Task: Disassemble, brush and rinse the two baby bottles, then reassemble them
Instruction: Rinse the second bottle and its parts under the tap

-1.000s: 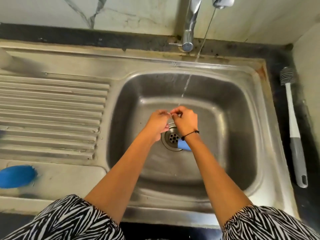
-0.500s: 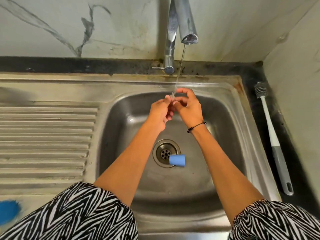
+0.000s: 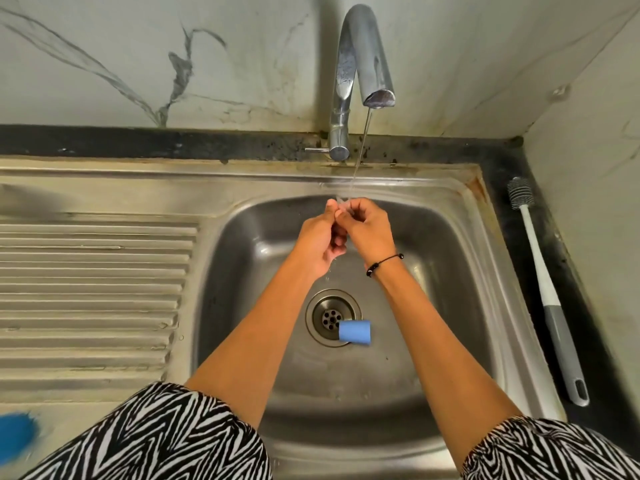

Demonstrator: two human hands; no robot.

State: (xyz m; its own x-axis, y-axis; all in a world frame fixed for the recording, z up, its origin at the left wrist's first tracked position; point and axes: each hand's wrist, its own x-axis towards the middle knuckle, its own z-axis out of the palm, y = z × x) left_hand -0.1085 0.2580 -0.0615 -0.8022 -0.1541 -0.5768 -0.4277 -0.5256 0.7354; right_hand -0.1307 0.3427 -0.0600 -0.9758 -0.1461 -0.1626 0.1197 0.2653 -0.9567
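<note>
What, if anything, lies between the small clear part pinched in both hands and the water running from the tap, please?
Nothing visible does. The left hand and right hand pinch the small clear part directly under the thin stream from the tap, and the water already lands on it. The blue cap lies lower, by the drain.

A home kitchen: a steel sink (image 3: 460, 216) with a ribbed drainboard (image 3: 90, 289) at 9 o'clock, a running tap (image 3: 349, 64) at 12 against a marble-look wall (image 3: 138, 57), a bottle brush (image 3: 543, 285) at 3.
</note>
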